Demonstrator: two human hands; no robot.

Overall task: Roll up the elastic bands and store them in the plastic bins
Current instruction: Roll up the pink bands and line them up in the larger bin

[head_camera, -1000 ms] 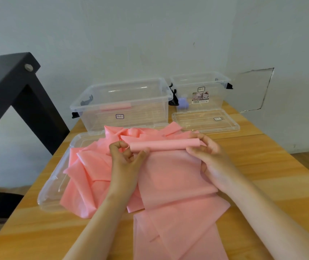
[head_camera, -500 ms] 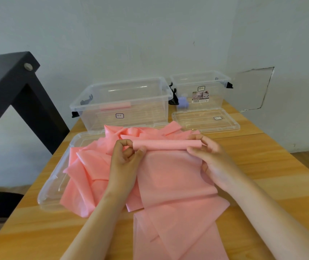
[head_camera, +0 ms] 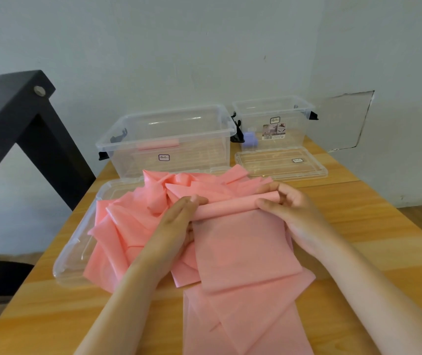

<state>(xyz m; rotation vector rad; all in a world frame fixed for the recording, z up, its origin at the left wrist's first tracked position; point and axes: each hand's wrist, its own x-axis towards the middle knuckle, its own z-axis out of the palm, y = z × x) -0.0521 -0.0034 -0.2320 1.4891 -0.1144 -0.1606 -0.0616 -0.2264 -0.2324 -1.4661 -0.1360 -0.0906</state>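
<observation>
Here, my left grip point(head_camera: 176, 221) lies almost flat, fingers straight, pressing on the left end of the rolled part point(head_camera: 230, 207) of a long pink elastic band point(head_camera: 245, 254). My right grip point(head_camera: 294, 213) is narrow, with thumb and curled fingers pinching the roll's right end. The unrolled strip runs from the roll toward me across the pale wooden bench point(head_camera: 363, 242). Beside my left grip, a heap of loose pink bands point(head_camera: 127, 221) lies on a clear plastic lid point(head_camera: 69, 257). Behind them stand a large clear plastic bin point(head_camera: 204, 155), with one pink roll point(head_camera: 157, 146) inside, and a smaller clear plastic bin point(head_camera: 294, 124).
</observation>
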